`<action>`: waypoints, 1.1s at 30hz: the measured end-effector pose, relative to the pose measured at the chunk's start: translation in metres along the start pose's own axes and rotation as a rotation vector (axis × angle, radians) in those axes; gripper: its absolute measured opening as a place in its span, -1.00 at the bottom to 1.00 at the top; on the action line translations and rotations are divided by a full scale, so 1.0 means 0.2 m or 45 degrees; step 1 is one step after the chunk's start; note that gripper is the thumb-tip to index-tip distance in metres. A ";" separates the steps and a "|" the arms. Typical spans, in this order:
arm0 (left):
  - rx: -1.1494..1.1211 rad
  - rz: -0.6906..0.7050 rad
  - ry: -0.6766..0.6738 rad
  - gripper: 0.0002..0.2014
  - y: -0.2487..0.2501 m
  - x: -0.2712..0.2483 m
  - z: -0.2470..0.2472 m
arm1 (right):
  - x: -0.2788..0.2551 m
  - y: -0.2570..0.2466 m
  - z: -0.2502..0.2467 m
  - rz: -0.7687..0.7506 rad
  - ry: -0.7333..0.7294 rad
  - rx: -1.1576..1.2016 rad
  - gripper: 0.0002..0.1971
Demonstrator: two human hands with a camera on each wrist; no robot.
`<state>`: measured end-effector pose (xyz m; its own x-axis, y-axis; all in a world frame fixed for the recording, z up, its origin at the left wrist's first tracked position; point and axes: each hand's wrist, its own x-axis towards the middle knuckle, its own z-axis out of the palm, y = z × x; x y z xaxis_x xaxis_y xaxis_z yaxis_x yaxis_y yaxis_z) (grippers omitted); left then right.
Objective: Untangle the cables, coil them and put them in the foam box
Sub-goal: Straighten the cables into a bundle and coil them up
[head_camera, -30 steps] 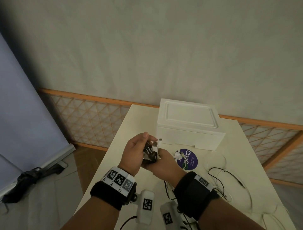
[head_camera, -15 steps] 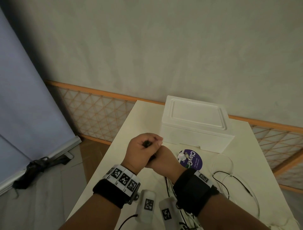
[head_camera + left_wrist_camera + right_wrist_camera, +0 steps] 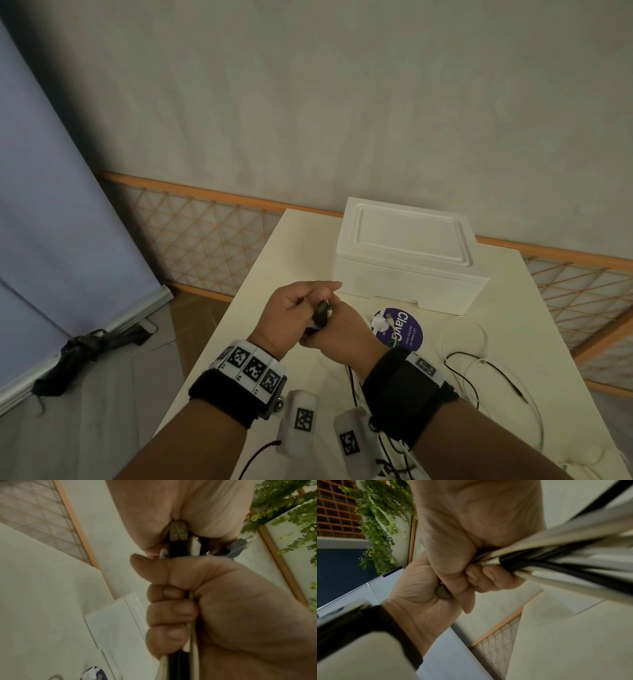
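Observation:
My right hand (image 3: 342, 334) (image 3: 231, 608) grips a bundle of black and white cables (image 3: 322, 312) (image 3: 556, 555) in a fist above the table's near half. My left hand (image 3: 291, 308) (image 3: 171, 507) curls over the top of the bundle, its fingers pinching the connector ends (image 3: 179, 532). The cables trail down below my right wrist. More loose black and white cables (image 3: 479, 371) lie on the table to the right. The white foam box (image 3: 404, 255) stands behind my hands with its lid on.
A purple round label (image 3: 402, 330) with a small white plug on it lies between my hands and the box. The cream table (image 3: 274, 260) is narrow, with its left edge close to my left hand. A lattice screen runs behind it.
My left hand has curled over the connector ends that stood out in plain view a second ago. Both hands stay pressed together on the bundle.

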<state>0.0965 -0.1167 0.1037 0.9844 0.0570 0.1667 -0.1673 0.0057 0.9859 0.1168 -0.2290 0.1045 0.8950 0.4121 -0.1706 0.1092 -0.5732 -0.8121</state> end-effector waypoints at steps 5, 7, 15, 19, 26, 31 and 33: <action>-0.110 0.038 0.048 -0.74 0.01 -0.04 -0.01 | -0.03 -0.01 0.01 -0.050 -0.001 -0.063 -0.81; -0.078 0.013 0.108 -0.81 0.02 -0.04 0.01 | -0.04 -0.03 0.01 -0.064 -0.014 -0.069 -0.83; 0.331 0.243 -0.045 -0.78 0.03 -0.04 0.01 | -0.06 -0.03 0.01 -0.104 -0.014 -0.125 -0.71; 0.361 0.519 -0.086 -0.72 0.02 -0.05 0.02 | -0.08 -0.09 -0.01 -0.267 -0.161 -0.235 -0.70; 0.487 0.422 0.183 -0.58 0.02 -0.02 0.04 | -0.08 -0.09 0.01 -0.305 -0.094 -0.304 -0.77; -0.183 0.046 -0.327 -0.13 0.03 -0.03 -0.10 | -0.09 -0.02 -0.03 -0.138 0.037 0.099 -0.91; -0.240 -0.190 -0.307 0.08 -0.02 -0.06 -0.15 | -0.09 -0.02 -0.05 -0.123 0.126 0.246 -0.96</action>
<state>0.0832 -0.0884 0.0968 0.9797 -0.1963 0.0417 -0.0054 0.1820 0.9833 0.1046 -0.2411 0.1174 0.9236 0.3814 -0.0391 0.1198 -0.3842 -0.9155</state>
